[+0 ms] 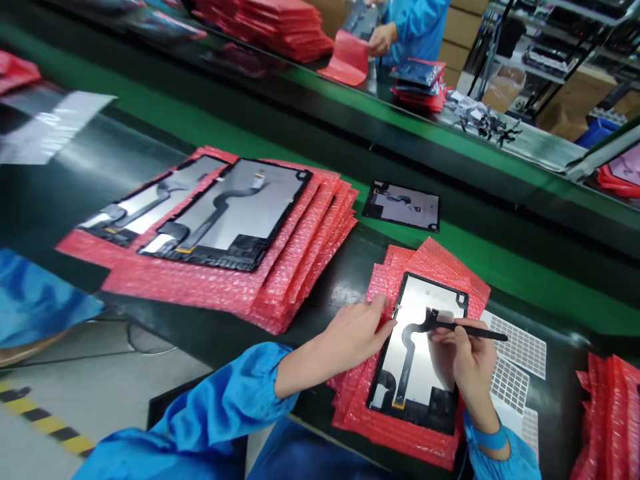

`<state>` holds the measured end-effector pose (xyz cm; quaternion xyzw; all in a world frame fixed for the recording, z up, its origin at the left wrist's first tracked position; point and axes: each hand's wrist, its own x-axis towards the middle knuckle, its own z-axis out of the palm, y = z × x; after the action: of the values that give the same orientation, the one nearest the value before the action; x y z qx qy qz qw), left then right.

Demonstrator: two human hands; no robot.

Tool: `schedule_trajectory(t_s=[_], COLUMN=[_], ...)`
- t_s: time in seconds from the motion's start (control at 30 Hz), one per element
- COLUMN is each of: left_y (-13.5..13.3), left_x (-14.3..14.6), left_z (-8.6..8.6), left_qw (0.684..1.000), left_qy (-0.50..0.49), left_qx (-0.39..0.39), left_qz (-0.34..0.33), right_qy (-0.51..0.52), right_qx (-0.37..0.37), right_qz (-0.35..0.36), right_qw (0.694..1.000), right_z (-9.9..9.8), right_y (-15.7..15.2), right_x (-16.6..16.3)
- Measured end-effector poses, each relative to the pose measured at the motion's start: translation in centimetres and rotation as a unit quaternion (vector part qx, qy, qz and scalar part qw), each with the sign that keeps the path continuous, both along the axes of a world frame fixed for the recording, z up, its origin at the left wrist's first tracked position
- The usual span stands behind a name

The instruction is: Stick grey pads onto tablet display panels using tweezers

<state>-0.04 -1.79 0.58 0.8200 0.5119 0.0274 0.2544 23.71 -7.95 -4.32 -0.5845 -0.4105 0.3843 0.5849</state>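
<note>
A tablet screen panel (pixel 417 373) lies back-up on a stack of red bubble-wrap bags (pixel 395 433) in front of me, with a black flex cable across its silver back. My left hand (pixel 353 337) rests on the panel's left edge, fingers pressed together against it. My right hand (pixel 467 363) is closed on black tweezers (pixel 473 330), whose tip touches the cable near the panel's top. Both sleeves are blue.
A bigger stack of red bubble wrap (pixel 280 273) at left carries two more panels (pixel 227 213). A lone panel (pixel 403 205) lies on the green belt. White sticker sheets (pixel 517 353) sit at right. A person in blue (pixel 415 30) handles a red bag across the belt.
</note>
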Motion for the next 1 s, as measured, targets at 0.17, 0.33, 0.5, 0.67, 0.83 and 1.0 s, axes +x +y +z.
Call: schedule_trajectory(t_s=[0.17,0.33,0.5,0.67,0.83,1.0], left_y=[0.2,0.8,0.6,-0.4,-0.8,4.3], left_x=[0.4,0.2,0.3,2.5,4.6,-1.0], left_z=[-0.3,-0.7,-1.0,-2.0,-1.4,3.7], left_qw=[0.995,0.991,0.977,0.936,0.879,0.835], left_qy=[-0.083,-0.101,-0.191,-0.336,-0.467,-0.545], left_qx=[-0.056,-0.063,-0.086,-0.097,-0.077,-0.05], left_qz=[0.026,0.055,0.032,0.049,0.052,0.061], right_qy=[0.008,0.021,0.031,0.067,0.114,0.086], right_qx=[0.015,0.03,0.038,0.054,0.12,0.205], right_qz=[-0.022,-0.042,-0.045,-0.071,-0.129,-0.229], right_qw=[1.0,0.998,0.998,0.994,0.978,0.948], right_z=[-1.4,-2.1,-2.7,-2.7,-2.0,-2.7], right_y=[0.2,0.5,0.8,1.0,0.7,1.0], right_x=[-0.1,-0.1,0.2,0.7,2.1,6.5])
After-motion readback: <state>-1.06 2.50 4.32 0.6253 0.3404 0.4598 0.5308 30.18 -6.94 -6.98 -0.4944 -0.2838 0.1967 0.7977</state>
